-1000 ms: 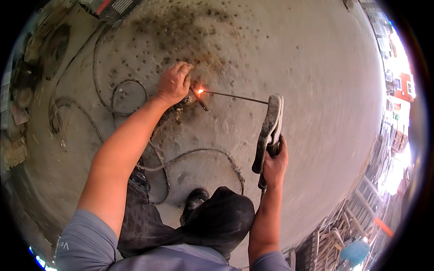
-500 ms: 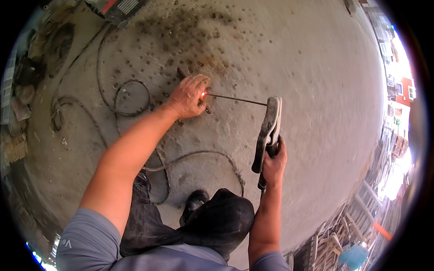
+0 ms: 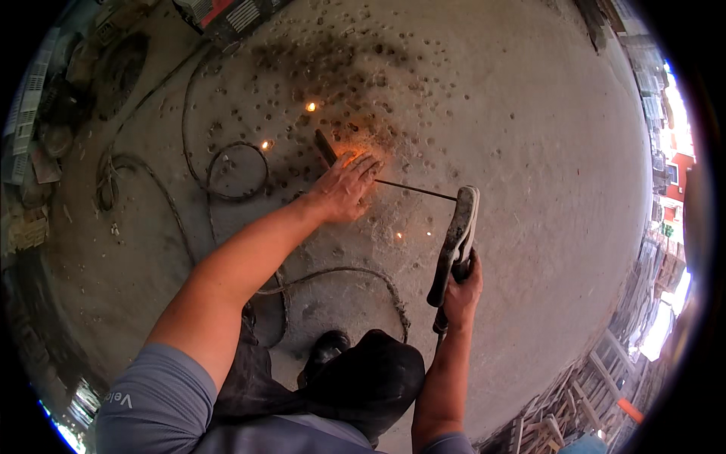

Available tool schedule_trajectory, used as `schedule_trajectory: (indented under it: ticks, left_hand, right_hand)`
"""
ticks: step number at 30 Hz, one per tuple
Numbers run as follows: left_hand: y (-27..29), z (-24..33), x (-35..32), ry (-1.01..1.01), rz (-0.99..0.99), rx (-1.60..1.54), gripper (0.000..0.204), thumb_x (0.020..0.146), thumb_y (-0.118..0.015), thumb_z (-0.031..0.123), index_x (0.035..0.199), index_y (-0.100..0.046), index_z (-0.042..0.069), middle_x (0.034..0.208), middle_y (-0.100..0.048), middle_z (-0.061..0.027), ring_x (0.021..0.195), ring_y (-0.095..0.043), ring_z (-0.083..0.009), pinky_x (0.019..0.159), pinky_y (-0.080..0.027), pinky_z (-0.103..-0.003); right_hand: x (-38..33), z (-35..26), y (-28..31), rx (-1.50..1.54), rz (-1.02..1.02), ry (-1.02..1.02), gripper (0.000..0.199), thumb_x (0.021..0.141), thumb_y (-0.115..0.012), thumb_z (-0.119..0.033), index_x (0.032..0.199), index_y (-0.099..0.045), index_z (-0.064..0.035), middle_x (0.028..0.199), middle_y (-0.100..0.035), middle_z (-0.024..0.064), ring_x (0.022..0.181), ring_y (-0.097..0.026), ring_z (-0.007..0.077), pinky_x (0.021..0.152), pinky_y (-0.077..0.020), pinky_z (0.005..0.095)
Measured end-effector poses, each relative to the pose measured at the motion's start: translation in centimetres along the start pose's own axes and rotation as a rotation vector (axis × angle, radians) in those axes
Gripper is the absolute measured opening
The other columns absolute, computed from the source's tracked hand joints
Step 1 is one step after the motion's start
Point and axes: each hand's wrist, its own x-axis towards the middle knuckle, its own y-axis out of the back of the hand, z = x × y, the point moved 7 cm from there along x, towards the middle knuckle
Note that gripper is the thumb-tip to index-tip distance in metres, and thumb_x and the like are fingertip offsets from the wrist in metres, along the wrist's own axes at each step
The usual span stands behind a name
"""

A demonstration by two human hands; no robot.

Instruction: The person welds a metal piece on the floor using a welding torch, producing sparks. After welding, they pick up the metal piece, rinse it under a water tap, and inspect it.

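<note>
My right hand [image 3: 463,293] is wrapped around the handle of an electrode holder [image 3: 456,242]. From its jaws a thin welding electrode [image 3: 416,189] points left, its tip hidden behind my left hand [image 3: 348,189]. That hand is held over the work with its fingers stretched out, and nothing shows gripped in it. Past its fingers, one end of a dark metal bar [image 3: 325,147] sticks out; the rest is covered. Orange light glows on the floor just beyond the fingertips. Small bright sparks [image 3: 311,107] lie scattered on both sides of my left hand.
A dark cable [image 3: 333,271] curls over the pitted concrete floor [image 3: 544,204], with another loop [image 3: 238,144] to the left. A red and dark machine [image 3: 227,17] stands at the far left. Wooden scraps [image 3: 567,412] are piled at the lower right. My shoe [image 3: 327,352] is below the cable.
The bright arc point by my left hand is now hidden, replaced by a wider orange glow. Sparks have scattered over the floor. Both hands sit slightly lower in the picture, as the view has shifted.
</note>
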Motion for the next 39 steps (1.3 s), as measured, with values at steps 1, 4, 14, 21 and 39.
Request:
schedule_trajectory:
  ticks: [1,4,14,21,39]
  left_hand:
    - [0.1,-0.1,-0.1,0.004,0.017,-0.001,0.083,0.089,-0.063,0.041,0.153,-0.030,0.000,0.156,-0.036,-0.0167,0.147,-0.031,-0.0288,0.123,-0.020,-0.046]
    - [0.4,-0.8,0.0,0.026,0.057,-0.021,0.081,0.088,-0.065,0.042,0.151,-0.035,0.001,0.153,-0.039,-0.0185,0.145,-0.033,-0.0319,0.122,-0.022,-0.047]
    - [2.7,-2.2,-0.2,0.059,0.268,-0.233,0.072,0.076,-0.079,0.023,0.138,-0.045,0.008,0.145,-0.045,-0.0193,0.137,-0.041,-0.0401,0.116,-0.033,-0.051]
    - [2.0,-2.4,-0.2,0.099,0.160,-0.127,0.086,0.078,-0.075,0.033,0.148,-0.036,0.003,0.151,-0.040,-0.0186,0.143,-0.034,-0.0365,0.120,-0.027,-0.050]
    - [0.7,-1.8,-0.4,0.076,0.049,-0.053,0.089,0.082,-0.072,0.041,0.151,-0.033,-0.001,0.156,-0.036,-0.0164,0.146,-0.031,-0.0318,0.122,-0.022,-0.048]
  right_hand:
    - [0.1,0.3,-0.1,0.027,-0.007,-0.013,0.058,0.084,-0.069,-0.006,0.136,-0.048,0.0080,0.108,-0.071,0.0206,0.102,-0.069,0.0264,0.091,-0.0515,0.0359]
    - [0.3,1.5,0.1,0.032,0.007,0.022,0.058,0.083,-0.068,-0.004,0.136,-0.048,0.0077,0.110,-0.070,0.0204,0.103,-0.069,0.0255,0.091,-0.0516,0.0356]
    - [-0.7,0.3,0.6,0.018,0.029,-0.018,0.057,0.084,-0.068,-0.005,0.135,-0.049,0.0080,0.112,-0.068,0.0191,0.103,-0.068,0.0255,0.092,-0.0516,0.0357]
    - [-0.4,1.1,0.3,-0.053,0.036,0.005,0.058,0.083,-0.069,-0.006,0.136,-0.049,0.0075,0.110,-0.070,0.0246,0.103,-0.070,0.0297,0.091,-0.0526,0.0375]
    - [-0.4,0.5,0.0,-0.095,0.027,0.051,0.058,0.083,-0.071,-0.008,0.135,-0.050,0.0073,0.113,-0.069,0.0263,0.106,-0.069,0.0331,0.092,-0.0518,0.0395]
